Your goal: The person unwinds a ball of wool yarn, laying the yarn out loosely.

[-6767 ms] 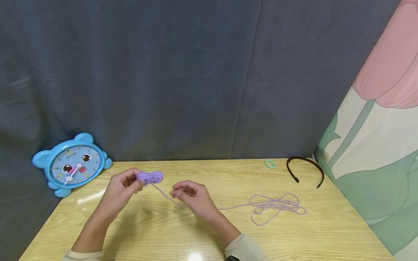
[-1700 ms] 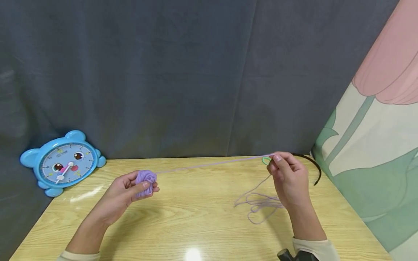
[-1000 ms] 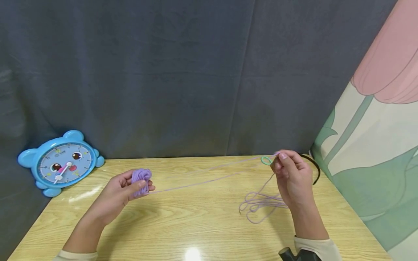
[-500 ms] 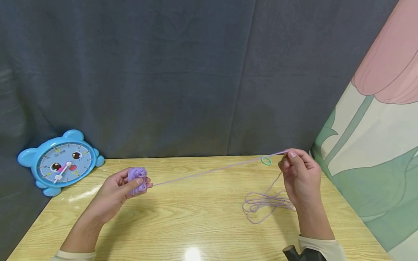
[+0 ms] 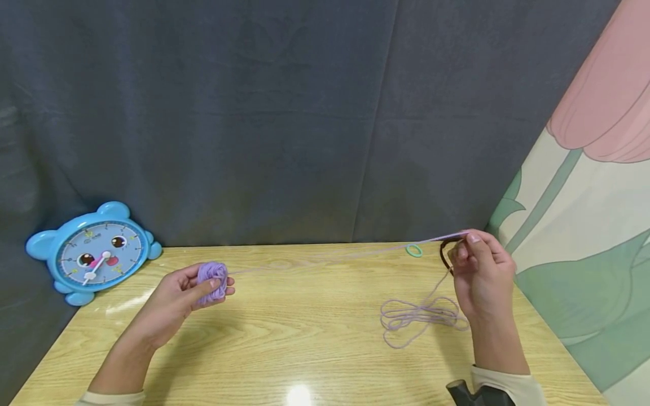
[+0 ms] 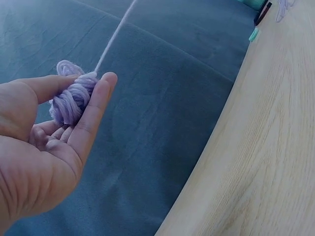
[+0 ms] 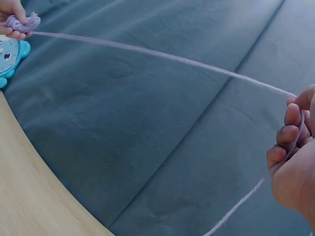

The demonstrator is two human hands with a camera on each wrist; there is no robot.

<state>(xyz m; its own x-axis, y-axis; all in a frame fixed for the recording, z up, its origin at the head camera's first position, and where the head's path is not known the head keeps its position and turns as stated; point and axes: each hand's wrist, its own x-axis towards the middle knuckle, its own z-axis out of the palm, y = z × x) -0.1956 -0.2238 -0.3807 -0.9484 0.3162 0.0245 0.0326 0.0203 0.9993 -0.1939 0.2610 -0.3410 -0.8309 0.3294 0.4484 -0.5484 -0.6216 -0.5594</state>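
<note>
My left hand [image 5: 175, 301] grips a small bundle of purple yarn [image 5: 213, 279], thumb on the near side and fingers behind it, above the left part of the table. From the bundle a single strand [image 7: 162, 55] stretches across to my right hand [image 5: 484, 276], which pinches it between thumb and index finger. In the right wrist view the strand runs on through the curled fingers [image 7: 288, 133] and out below the palm. It hangs down in the head view to a loose looped pile of yarn [image 5: 421, 316] on the table, left of the right forearm.
A blue bear-shaped clock [image 5: 96, 251] leans against the dark curtain [image 5: 264, 124] at the left. Near the table's back edge lie a mint green ring [image 5: 413, 250] and a dark headband [image 5: 444, 254], partly hidden by the right hand. A flower-patterned wall [image 5: 584, 270] borders the right side.
My hands have drawn far apart, the right moving rightward with the strand. The left-hand bundle looks bulkier than in the earliest frame. Over the last second the right hand shifts further right.
</note>
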